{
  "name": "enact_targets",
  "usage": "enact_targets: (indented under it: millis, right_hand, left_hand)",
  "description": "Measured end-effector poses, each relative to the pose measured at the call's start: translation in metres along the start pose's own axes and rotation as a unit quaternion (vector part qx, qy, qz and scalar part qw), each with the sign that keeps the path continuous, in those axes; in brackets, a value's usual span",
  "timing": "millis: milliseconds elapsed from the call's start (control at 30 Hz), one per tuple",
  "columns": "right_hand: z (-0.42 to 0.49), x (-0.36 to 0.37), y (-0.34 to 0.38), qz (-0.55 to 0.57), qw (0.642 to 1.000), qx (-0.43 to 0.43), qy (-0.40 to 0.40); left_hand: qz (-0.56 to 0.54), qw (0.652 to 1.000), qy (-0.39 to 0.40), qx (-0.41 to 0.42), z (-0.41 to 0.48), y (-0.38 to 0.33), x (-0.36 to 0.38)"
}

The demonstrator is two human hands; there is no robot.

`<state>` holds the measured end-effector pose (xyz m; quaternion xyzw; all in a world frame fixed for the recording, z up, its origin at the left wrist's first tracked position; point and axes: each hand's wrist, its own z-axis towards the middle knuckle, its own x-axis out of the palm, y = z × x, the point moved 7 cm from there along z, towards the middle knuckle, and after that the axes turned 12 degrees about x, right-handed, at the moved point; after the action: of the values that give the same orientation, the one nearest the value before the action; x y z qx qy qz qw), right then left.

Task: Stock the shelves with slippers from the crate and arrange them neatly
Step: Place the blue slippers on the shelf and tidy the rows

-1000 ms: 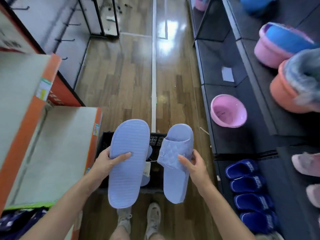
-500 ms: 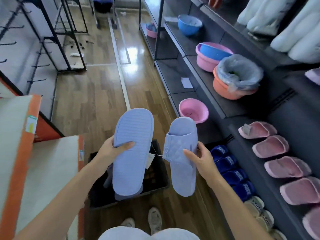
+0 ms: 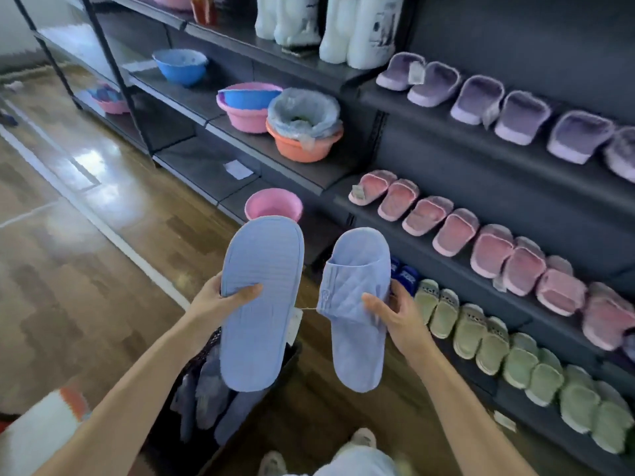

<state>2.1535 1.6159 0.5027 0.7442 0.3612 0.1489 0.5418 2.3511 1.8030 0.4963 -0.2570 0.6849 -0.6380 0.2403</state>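
Left hand [image 3: 220, 300] grips sole-up slipper [image 3: 259, 300], right hand [image 3: 398, 314] grips upright slipper [image 3: 354, 304]

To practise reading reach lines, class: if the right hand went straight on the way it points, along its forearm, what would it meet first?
The right hand grips a slipper; beyond that, probably the pink basin, though depth is unclear.
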Motion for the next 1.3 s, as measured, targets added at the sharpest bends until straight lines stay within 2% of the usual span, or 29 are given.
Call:
enact_targets:
  millis: [333, 600, 867, 1067, 1300]
  right_hand:
    - [-0.095, -0.145, -0.045, 0.098, 0.982, 0.014, -0.163]
    - [-0.198, -0.270, -0.101, 0.118, 0.954, 0.048, -0.270]
    - [-0.284, -0.365, -0.148, 0.140, 0.920, 0.068, -0.358]
    - [-0.308, -0.413, -0.174, 0.169, 0.892, 0.082, -0.411]
    - [-0.288, -0.475, -0.185, 0.201, 0.869, 0.082, -0.444]
  left_hand:
    - [0.009, 0.983, 0.185, 0.023, 0.010, -0.024, 0.166]
    - [0.000, 0.957, 0.288, 0.028, -0.030, -0.029, 0.327]
    - [0.012, 0.917, 0.397, 0.042, -0.084, -0.023, 0.468]
    - [0.010, 0.881, 0.471, 0.037, -0.088, -0.020, 0.547]
    - [-0.002, 0.863, 0.505, 0.016, -0.055, -0.010, 0.645]
